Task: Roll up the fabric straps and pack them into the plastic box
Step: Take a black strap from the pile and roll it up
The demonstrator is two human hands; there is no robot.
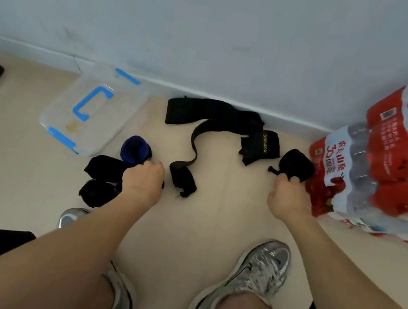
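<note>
Lidded plastic box point(93, 111) sits far left, left hand point(144, 180) is curled by the black rolls point(106, 166) just beside it (can't tell if it's gripping one), and the right hand point(288, 196) pinches a rolled black strap point(296, 164) way off right, so lefty's nearer the box.

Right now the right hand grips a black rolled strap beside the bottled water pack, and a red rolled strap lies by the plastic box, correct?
Not red: the head view shows a blue rolled strap by the plastic box. The rest holds: the right hand grips the black rolled strap beside the bottled water pack.
</note>
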